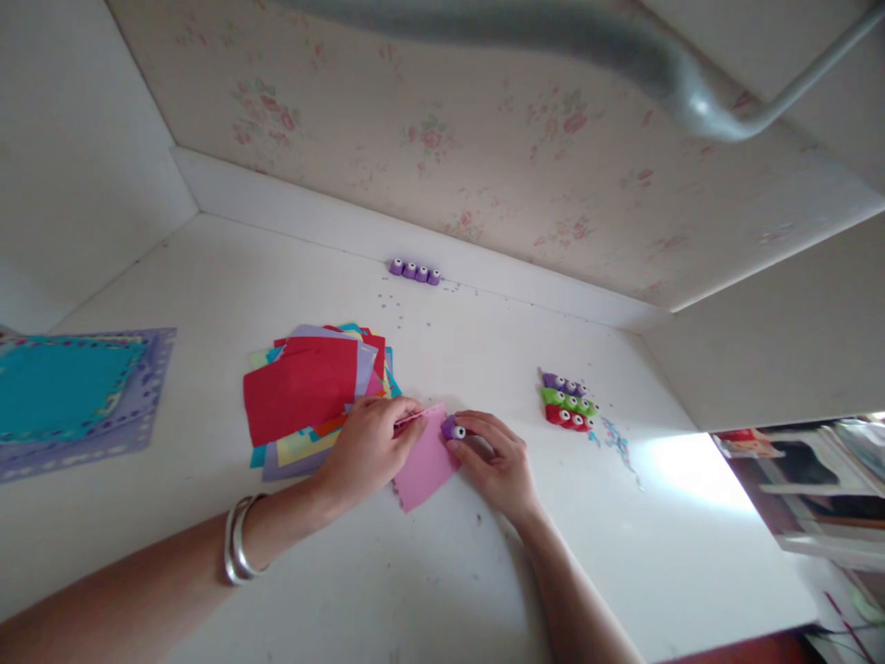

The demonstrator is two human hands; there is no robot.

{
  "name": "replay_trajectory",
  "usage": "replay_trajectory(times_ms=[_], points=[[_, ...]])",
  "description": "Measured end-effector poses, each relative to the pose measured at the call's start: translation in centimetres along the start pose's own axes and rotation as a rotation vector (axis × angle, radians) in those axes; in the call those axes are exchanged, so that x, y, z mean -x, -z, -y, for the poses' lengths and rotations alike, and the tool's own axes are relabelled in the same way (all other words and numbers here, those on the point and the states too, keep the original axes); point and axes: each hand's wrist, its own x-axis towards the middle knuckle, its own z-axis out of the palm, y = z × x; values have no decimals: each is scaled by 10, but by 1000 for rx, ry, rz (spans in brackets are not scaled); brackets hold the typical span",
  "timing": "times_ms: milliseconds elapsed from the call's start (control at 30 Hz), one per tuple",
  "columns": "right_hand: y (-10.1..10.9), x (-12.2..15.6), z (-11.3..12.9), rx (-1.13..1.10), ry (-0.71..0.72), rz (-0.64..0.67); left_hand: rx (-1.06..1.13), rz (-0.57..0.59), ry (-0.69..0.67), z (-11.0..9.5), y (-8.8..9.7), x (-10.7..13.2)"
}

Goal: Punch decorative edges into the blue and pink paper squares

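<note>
A pink paper square [425, 461] lies on the white table [415, 572] in front of me. My left hand [366, 447] is closed, pinching the square's upper edge. My right hand [494, 456] curls round a small purple paper punch [454, 429] that sits at the pink square's right corner. A fanned pile of coloured papers [311, 392], red on top, lies just left of my left hand.
A row of purple punches [415, 271] stands by the back wall. Purple, green and red punch rows [567, 401] sit to the right, with paper bits [615, 443] scattered beside them. A teal and lilac sheet [69, 392] lies at far left. The table's right edge drops off.
</note>
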Motion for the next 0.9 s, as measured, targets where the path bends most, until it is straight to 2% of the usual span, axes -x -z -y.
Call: replay_trajectory(times_ms=[133,233,367,467,600,900], points=[[2,2,4,40,-38,51,-131,-26,-110,-2,-1,3],[7,2,11,66,-61,123,-251,-59,-256,-6,1,11],[15,-4,19,93,-94,149,-362,32,-421,-13,-2,32],[19,-12,20,89,-128,173,-391,95,-408,-15,-12,47],[25,-24,18,50,-193,329,-423,123,-410,-12,-21,52],[31,-35,17,12,-250,443,-346,124,-414,-8,-19,50]])
